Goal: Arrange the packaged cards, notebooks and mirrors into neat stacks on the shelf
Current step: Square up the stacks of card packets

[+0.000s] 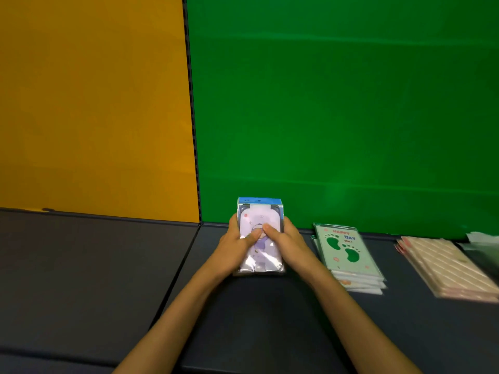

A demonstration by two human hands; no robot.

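Packaged mirrors [260,238] sit stacked near the shelf's [81,265] back edge; I clamp both hands' fingers [272,230] around them, probably squaring edges.

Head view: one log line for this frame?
left hand + right hand: grip mirror stack | on shelf | cards, notebooks stacked right

Three stacks [260,236] [348,255] [448,268], two hands [236,247] [287,245]
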